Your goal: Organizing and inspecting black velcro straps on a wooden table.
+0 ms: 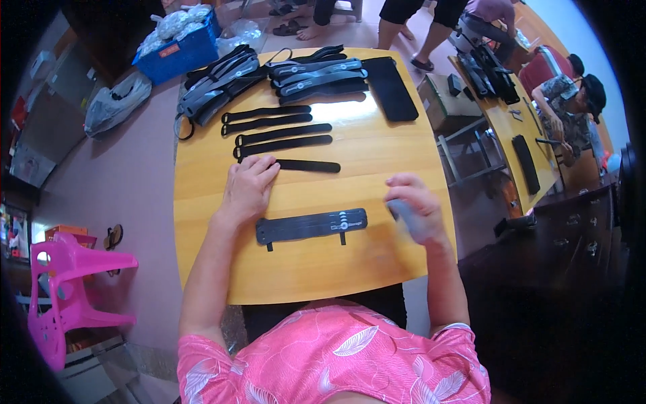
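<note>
My left hand (pixel 249 185) rests on the table, its bent fingers closed over the left end of a black strap (pixel 309 165); the strap's end is hidden under them. Raised above the right side of the table, my right hand (pixel 418 210) is curled around a small grey-blue thing, blurred by motion. Between my forearms lies a flat dark grey band (pixel 303 227) with white print and two short black tabs on its near edge. Beyond my left hand, several more black straps (pixel 286 141) with looped left ends lie in rows.
Bundled grey and black bands (pixel 319 77) and another bundle (pixel 222 84) sit at the far edge, beside a black pouch-like piece (pixel 390 87). A pink plastic chair (pixel 74 289) stands left, a blue crate (pixel 178 54) far left. People work at a second table (pixel 531 155) on the right.
</note>
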Demonstrator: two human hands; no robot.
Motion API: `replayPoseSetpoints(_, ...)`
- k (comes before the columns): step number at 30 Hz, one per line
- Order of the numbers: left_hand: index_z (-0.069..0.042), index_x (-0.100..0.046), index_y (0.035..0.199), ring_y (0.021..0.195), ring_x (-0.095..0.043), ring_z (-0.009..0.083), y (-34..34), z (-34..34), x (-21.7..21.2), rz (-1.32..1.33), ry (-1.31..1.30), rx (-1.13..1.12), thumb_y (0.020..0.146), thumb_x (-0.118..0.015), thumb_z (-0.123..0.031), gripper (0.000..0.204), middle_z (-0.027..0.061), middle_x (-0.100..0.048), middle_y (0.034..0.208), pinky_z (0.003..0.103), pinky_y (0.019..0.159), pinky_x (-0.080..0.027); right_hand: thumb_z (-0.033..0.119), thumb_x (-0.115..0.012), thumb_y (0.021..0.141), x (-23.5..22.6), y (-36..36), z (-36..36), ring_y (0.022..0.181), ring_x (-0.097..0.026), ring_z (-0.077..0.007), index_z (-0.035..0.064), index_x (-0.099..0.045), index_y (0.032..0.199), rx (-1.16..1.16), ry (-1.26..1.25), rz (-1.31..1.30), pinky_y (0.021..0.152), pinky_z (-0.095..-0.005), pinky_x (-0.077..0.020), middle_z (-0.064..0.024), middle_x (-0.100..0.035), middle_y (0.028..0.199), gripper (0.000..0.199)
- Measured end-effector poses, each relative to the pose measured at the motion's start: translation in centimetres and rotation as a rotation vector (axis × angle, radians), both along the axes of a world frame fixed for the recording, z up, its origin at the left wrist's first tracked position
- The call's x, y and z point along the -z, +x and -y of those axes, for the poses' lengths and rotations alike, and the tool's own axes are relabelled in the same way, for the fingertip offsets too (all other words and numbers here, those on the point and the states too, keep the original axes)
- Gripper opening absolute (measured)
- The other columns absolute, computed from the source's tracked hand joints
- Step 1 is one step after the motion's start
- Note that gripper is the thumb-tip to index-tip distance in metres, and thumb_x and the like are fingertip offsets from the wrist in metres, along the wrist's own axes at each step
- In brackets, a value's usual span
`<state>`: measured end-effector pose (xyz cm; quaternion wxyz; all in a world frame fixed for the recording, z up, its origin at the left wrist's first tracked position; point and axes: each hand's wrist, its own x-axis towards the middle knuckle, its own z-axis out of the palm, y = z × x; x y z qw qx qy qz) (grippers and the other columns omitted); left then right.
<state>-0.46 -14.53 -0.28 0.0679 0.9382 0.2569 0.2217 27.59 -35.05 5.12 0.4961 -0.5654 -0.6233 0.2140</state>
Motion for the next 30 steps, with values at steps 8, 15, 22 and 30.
replayPoseSetpoints(8,-0.007,-0.067,0.109,0.114,-0.053,0.0263,-0.4,-0.2,0.9,0.027,0.012,0.048,0.079,-0.064,-0.004,0.031,0.0059,-0.062,0.121,0.039,0.090,-0.041,0.006,-0.045,0.100,-3.6,4.5,6.3,0.084,-0.067,-0.0187,-0.0014,-0.054,0.104,0.256,0.034,-0.621,0.072,-0.0317,-0.0538,-0.0148,-0.064,0.100,0.012)
replayPoseSetpoints(15,-0.004,-0.064,0.112,0.106,-0.058,0.0306,0.3,3.1,-1.7,0.386,-0.021,0.010,0.084,-0.063,-0.007,0.028,0.0126,-0.065,0.116,0.038,0.085,-0.046,-0.005,-0.054,0.091,-2.7,-2.1,5.7,0.062,-0.063,-0.0140,0.0015,-0.063,0.108,0.186,-0.189,-0.218,0.054,-0.0257,-0.0510,-0.0092,-0.065,0.082,0.021)
replayPoseSetpoints(22,0.002,-0.050,0.128,0.076,-0.069,0.0285,-2.7,11.4,-4.8,0.851,-2.055,0.064,0.103,-0.034,-0.044,0.055,0.0205,-0.067,0.101,0.030,0.065,-0.053,-0.006,-0.065,0.078,-2.2,-8.2,3.2,0.068,-0.062,-0.0277,0.0031,-0.066,0.105,0.039,0.056,0.478,0.058,-0.0342,-0.0496,-0.0139,-0.059,0.080,0.029)
replayPoseSetpoints(30,0.004,-0.061,0.114,0.076,-0.063,0.0108,-6.9,15.3,-3.1,0.673,-1.615,-0.232,0.085,-0.062,0.006,0.028,0.0048,-0.064,0.092,0.022,0.063,-0.051,-0.002,-0.066,0.080,-1.7,-9.6,4.8,0.078,-0.062,-0.0287,0.0014,-0.066,0.107,-0.107,-0.076,0.377,0.066,-0.0357,-0.0501,-0.0157,-0.060,0.087,0.027)
